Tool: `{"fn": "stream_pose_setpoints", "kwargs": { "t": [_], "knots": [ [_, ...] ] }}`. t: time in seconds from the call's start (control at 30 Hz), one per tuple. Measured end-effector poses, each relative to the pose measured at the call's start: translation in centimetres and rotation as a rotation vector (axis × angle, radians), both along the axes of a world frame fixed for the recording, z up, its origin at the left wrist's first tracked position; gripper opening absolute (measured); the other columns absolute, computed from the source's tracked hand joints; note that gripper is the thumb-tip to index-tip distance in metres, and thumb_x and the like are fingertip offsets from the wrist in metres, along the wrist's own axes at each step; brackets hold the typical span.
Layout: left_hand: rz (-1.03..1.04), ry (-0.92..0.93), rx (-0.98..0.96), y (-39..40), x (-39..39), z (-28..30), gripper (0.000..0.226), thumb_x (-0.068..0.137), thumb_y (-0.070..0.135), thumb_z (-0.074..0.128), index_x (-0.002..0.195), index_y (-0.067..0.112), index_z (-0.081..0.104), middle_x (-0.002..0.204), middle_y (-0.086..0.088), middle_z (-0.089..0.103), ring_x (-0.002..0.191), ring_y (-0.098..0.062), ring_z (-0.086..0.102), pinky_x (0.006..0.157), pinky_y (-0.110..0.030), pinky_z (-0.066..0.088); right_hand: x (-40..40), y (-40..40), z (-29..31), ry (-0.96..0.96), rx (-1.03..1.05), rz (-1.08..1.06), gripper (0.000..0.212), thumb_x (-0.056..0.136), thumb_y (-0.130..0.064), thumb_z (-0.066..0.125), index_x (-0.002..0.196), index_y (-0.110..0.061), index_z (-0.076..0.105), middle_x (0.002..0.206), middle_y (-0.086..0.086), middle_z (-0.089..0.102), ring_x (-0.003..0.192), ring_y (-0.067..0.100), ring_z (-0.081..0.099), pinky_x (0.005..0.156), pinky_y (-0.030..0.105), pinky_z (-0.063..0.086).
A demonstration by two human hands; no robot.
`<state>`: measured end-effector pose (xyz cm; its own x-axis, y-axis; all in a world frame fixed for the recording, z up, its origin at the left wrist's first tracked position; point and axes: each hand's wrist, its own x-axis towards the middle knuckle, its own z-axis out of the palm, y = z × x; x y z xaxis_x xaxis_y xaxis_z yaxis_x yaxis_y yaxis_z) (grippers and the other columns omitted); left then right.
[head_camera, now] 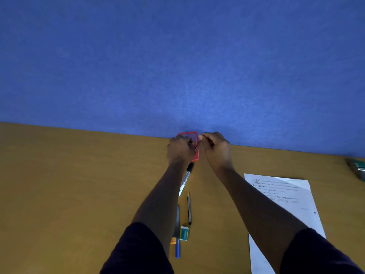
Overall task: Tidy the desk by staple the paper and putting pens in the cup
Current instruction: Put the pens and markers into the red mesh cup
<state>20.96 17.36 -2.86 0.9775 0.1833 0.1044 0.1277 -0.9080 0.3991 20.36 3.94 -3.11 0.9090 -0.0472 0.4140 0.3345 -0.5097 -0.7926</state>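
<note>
A translucent red cup [194,135] stands at the desk's far edge against the blue wall. My left hand [180,150] grips its left side. My right hand [216,148] pinches a thin reddish pen [198,144] that tilts into the cup's mouth. On the desk behind my hands lie a black-capped white marker [186,177], a dark pencil [189,207] and a blue pen [177,232] partly under my left forearm. The written paper [284,196] lies at the right, partly under my right arm. A stapler [357,168] sits at the far right edge, cut off by the frame.
A small green and yellow box [184,233] and an orange object [173,240] lie beside the blue pen. The wooden desk [79,184] stretches left of my arms. The blue wall [177,66] bounds the desk's back edge.
</note>
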Motion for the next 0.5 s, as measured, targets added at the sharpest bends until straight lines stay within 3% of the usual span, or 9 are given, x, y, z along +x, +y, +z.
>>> {"fn": "stream_pose_setpoints", "kwargs": {
  "t": [0.23, 0.33, 0.5],
  "knots": [
    [-0.041, 0.01, 0.058, 0.1, 0.5, 0.1, 0.026, 0.09, 0.025, 0.052, 0.1, 0.012, 0.071, 0.103, -0.012, 0.068, 0.099, -0.034, 0.058, 0.082, -0.039, 0.048, 0.7, 0.2, 0.4, -0.028, 0.127, -0.045, 0.01, 0.094, -0.02, 0.064, 0.097, -0.018, 0.074, 0.088, -0.01, 0.064, 0.08, -0.006, 0.059, 0.07, 0.002, 0.041],
    [-0.055, 0.034, 0.079, 0.3, 0.8, 0.0, 0.025, 0.091, 0.027, 0.051, 0.099, 0.014, 0.07, 0.101, -0.01, 0.068, 0.1, -0.032, 0.056, 0.08, -0.038, 0.043, 1.1, 0.4, 0.4, 0.012, 0.106, -0.035, 0.012, 0.095, -0.018, 0.064, 0.097, -0.014, 0.075, 0.09, -0.005, 0.068, 0.08, -0.001, 0.06, 0.071, 0.002, 0.041],
    [-0.069, 0.083, 0.076, 0.2, 1.1, 0.0, 0.028, 0.095, 0.036, 0.049, 0.095, 0.019, 0.071, 0.095, -0.008, 0.067, 0.102, -0.03, 0.055, 0.079, -0.037, 0.033, 1.7, 0.5, -0.4, 0.186, -0.092, 0.072, 0.018, 0.096, -0.017, 0.061, 0.094, -0.005, 0.074, 0.089, 0.012, 0.066, 0.081, 0.022, 0.061, 0.071, 0.034, 0.05]
  ]
}}
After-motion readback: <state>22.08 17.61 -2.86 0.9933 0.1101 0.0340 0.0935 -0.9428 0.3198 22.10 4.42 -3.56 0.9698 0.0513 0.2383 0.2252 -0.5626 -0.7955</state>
